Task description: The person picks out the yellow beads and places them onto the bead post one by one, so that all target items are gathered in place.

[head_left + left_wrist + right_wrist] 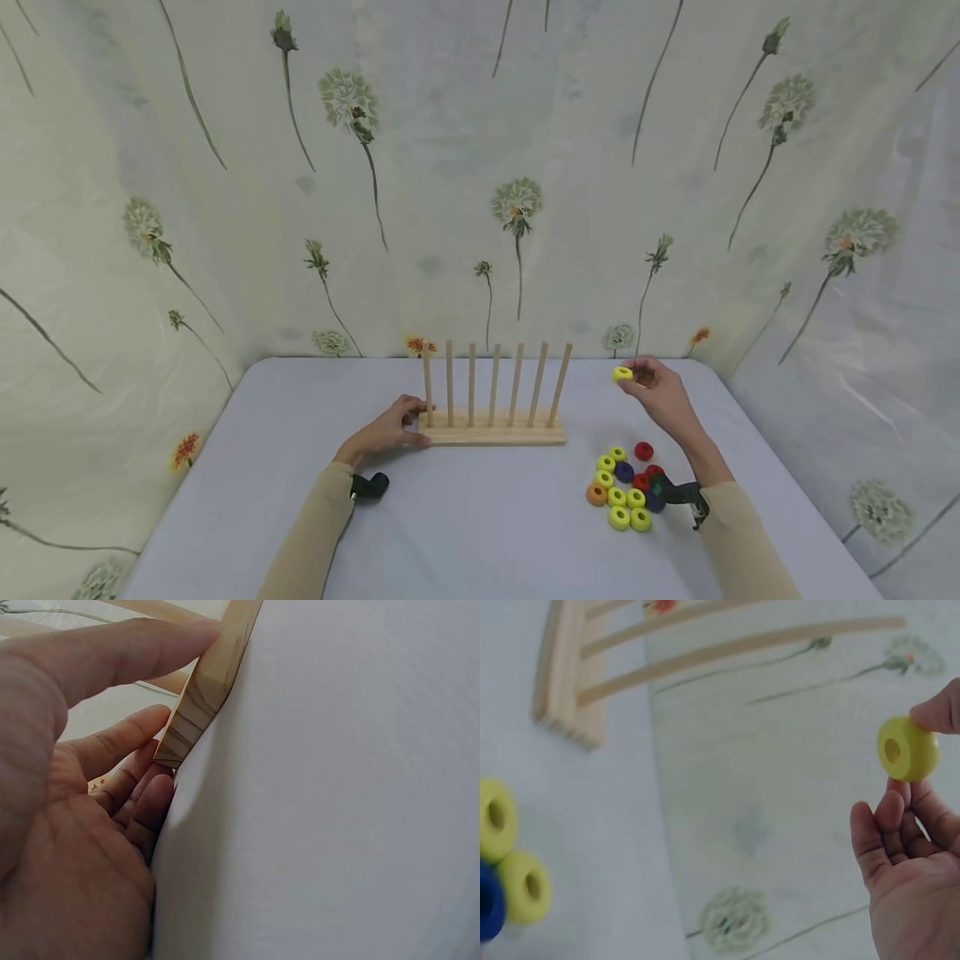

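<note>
A wooden peg rack (491,433) with several upright pegs stands toward the back of the table. My left hand (390,427) grips the left end of its base, thumb at the front and fingers behind; the left wrist view shows the thumb and fingertips against the base's end (196,712). Up in the air, right of the rack, my right hand (660,396) pinches a yellow ring (622,374) between thumb and fingers. In the right wrist view the hole of this yellow ring (907,748) faces left. None of the pegs carries a ring.
On the table below my right hand lies a loose cluster of yellow rings (617,497), red rings (643,451), dark blue rings (624,472) and an orange ring (596,494). A floral curtain (435,167) hangs behind the white table (480,533) and along both sides.
</note>
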Tool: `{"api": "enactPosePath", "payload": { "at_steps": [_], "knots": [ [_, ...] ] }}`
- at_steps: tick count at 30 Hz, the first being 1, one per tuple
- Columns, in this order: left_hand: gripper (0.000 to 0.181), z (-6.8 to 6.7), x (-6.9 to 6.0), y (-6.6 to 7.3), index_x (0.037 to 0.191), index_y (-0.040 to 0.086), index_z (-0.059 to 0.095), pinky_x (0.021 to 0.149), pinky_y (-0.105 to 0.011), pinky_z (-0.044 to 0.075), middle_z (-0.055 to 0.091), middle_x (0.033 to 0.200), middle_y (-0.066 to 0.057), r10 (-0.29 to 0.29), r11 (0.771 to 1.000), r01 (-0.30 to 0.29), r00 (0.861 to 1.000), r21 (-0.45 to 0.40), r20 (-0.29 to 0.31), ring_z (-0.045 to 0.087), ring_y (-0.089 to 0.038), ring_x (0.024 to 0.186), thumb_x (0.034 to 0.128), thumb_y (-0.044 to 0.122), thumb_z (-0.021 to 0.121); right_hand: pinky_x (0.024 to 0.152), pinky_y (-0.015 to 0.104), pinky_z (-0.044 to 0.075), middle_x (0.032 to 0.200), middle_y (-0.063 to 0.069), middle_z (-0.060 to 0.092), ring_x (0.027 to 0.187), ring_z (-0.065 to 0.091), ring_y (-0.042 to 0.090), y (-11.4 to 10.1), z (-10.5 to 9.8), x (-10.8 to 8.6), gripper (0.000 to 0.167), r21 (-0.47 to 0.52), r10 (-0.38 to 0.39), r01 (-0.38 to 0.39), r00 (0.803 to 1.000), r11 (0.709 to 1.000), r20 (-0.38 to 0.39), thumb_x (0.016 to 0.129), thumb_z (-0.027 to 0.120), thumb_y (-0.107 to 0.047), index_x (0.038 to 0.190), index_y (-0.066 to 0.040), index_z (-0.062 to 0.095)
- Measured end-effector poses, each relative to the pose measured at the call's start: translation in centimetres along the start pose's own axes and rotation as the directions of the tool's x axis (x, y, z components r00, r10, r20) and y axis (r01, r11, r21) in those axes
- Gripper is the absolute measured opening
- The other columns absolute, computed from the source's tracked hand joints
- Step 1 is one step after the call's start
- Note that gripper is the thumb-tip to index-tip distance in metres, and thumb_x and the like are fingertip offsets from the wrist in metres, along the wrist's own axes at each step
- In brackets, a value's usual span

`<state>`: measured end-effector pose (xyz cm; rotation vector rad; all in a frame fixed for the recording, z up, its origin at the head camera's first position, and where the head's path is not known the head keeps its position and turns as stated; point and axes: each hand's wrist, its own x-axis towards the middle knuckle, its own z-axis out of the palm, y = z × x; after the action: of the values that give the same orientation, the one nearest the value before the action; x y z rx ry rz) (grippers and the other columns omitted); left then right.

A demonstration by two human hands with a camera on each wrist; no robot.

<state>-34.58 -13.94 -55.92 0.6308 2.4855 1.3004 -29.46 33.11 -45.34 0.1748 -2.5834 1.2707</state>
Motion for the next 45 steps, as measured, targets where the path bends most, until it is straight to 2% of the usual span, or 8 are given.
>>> {"api": "enactPosePath", "payload": {
  "at_steps": [9, 13, 16, 19, 26, 36, 45],
  "knots": [
    [0.066, -0.1, 0.2, -0.2, 0.133, 0.012, 0.052, 0.096, -0.039, 0.037, 0.041, 0.135, -0.009, -0.003, 1.000, 0.003, 1.000, -0.002, -0.002, 0.044, -0.023, 0.113, 0.0772, 0.031, 0.081, 0.079, 0.007, 0.040, 0.112, 0.013, 0.056, 0.093, 0.049, 0.006, -5.3, 1.1, 1.8, 0.032, 0.077, -0.136, 0.140, 0.989, 0.987, -0.064, 0.092, 0.065, -0.015, 0.116, 0.003, 0.055],
    [0.065, -0.1, 0.2, -0.1, 0.132, 0.012, 0.053, 0.096, -0.039, 0.036, 0.042, 0.135, -0.009, -0.001, 1.000, 0.001, 1.000, -0.016, 0.002, 0.044, -0.023, 0.114, 0.0773, 0.031, 0.081, 0.077, 0.009, 0.041, 0.112, 0.013, 0.056, 0.092, 0.050, 0.006, -6.9, 1.6, 2.6, 0.031, 0.119, -0.163, 0.170, 0.984, 0.978, -0.066, 0.091, 0.065, -0.011, 0.116, 0.005, 0.056],
    [0.063, -0.1, 0.2, 0.0, 0.132, 0.012, 0.053, 0.097, -0.042, 0.036, 0.042, 0.134, -0.009, 0.005, 1.000, -0.005, 1.000, -0.021, 0.006, 0.043, -0.024, 0.114, 0.0779, 0.030, 0.081, 0.079, 0.010, 0.042, 0.111, 0.012, 0.057, 0.092, 0.052, 0.007, -7.6, 1.8, 3.1, 0.032, 0.154, -0.174, 0.181, 0.983, 0.971, -0.054, 0.091, 0.067, -0.015, 0.116, 0.003, 0.057],
    [0.062, 0.0, 0.1, 0.0, 0.132, 0.012, 0.053, 0.098, -0.043, 0.036, 0.042, 0.134, -0.010, 0.011, 0.999, -0.011, 1.000, -0.034, 0.010, 0.043, -0.025, 0.114, 0.0782, 0.028, 0.081, 0.079, 0.010, 0.042, 0.110, 0.011, 0.057, 0.091, 0.052, 0.007, -8.0, 2.1, 3.5, 0.033, 0.160, -0.186, 0.190, 0.982, 0.969, -0.041, 0.091, 0.068, -0.019, 0.115, 0.001, 0.057],
    [0.061, 0.0, 0.1, 0.1, 0.132, 0.013, 0.053, 0.098, -0.042, 0.035, 0.041, 0.134, -0.009, 0.016, 0.999, -0.016, 1.000, -0.033, 0.011, 0.043, -0.025, 0.114, 0.0794, 0.026, 0.080, 0.077, 0.011, 0.042, 0.107, 0.010, 0.060, 0.090, 0.053, 0.011, -8.1, 2.7, 4.2, 0.035, 0.106, -0.183, 0.184, 0.983, 0.977, -0.017, 0.090, 0.069, -0.025, 0.114, -0.001, 0.059],
    [0.062, -0.3, 0.1, 0.2, 0.132, 0.011, 0.053, 0.096, -0.040, 0.036, 0.042, 0.132, -0.010, 0.041, 0.999, -0.041, 0.999, -0.019, 0.006, 0.043, -0.023, 0.112, 0.0789, 0.027, 0.080, 0.080, 0.016, 0.044, 0.110, 0.009, 0.059, 0.092, 0.053, 0.012, -7.9, 3.2, 4.4, 0.034, 0.123, -0.158, 0.154, 0.987, 0.980, 0.025, 0.091, 0.068, -0.024, 0.115, -0.003, 0.058],
    [0.061, 0.0, 0.0, 0.2, 0.132, 0.009, 0.052, 0.096, -0.043, 0.036, 0.042, 0.134, -0.011, 0.028, 0.999, -0.028, 1.000, -0.043, 0.001, 0.043, -0.025, 0.113, 0.0794, 0.021, 0.080, 0.080, 0.015, 0.043, 0.109, 0.009, 0.058, 0.092, 0.053, 0.014, -7.5, 3.6, 3.9, 0.035, 0.111, -0.154, 0.149, 0.987, 0.983, 0.036, 0.091, 0.068, -0.024, 0.116, -0.002, 0.058]
  ]
}}
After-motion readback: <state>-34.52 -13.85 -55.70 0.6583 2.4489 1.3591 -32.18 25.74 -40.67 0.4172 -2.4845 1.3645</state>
